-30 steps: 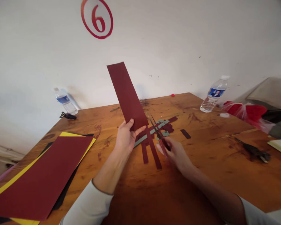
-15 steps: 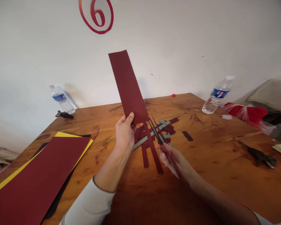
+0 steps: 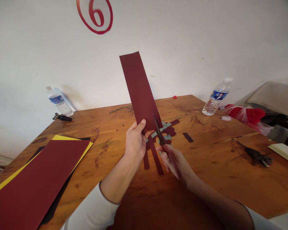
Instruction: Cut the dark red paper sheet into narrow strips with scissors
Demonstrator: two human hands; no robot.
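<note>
My left hand [image 3: 136, 140] pinches the lower end of a long dark-red paper strip [image 3: 140, 89], thumb on its front face. The strip stands up, tilted a little to the left. In my right hand [image 3: 175, 161] is a pair of scissors [image 3: 159, 134], its blades pointing up at the strip's lower right part. One blade lies in front of the paper; whether the blades are apart is hard to make out. Below both hands, cut dark-red strips [image 3: 156, 156] and grey-green strips [image 3: 167, 128] lie in a loose pile on the wooden table [image 3: 206, 179].
Large red, yellow and black sheets [image 3: 45, 172] lie stacked at the left. Water bottles stand at the back left [image 3: 59, 100] and back right [image 3: 217, 97]. Black pliers [image 3: 256, 156] lie at the right, near a notepad [image 3: 283, 151] and a red bundle [image 3: 246, 114].
The paper strip and my left hand have shifted right in view. The scissors' blades now overlap the paper's face instead of sitting at its lower corner. The view has turned slightly.
</note>
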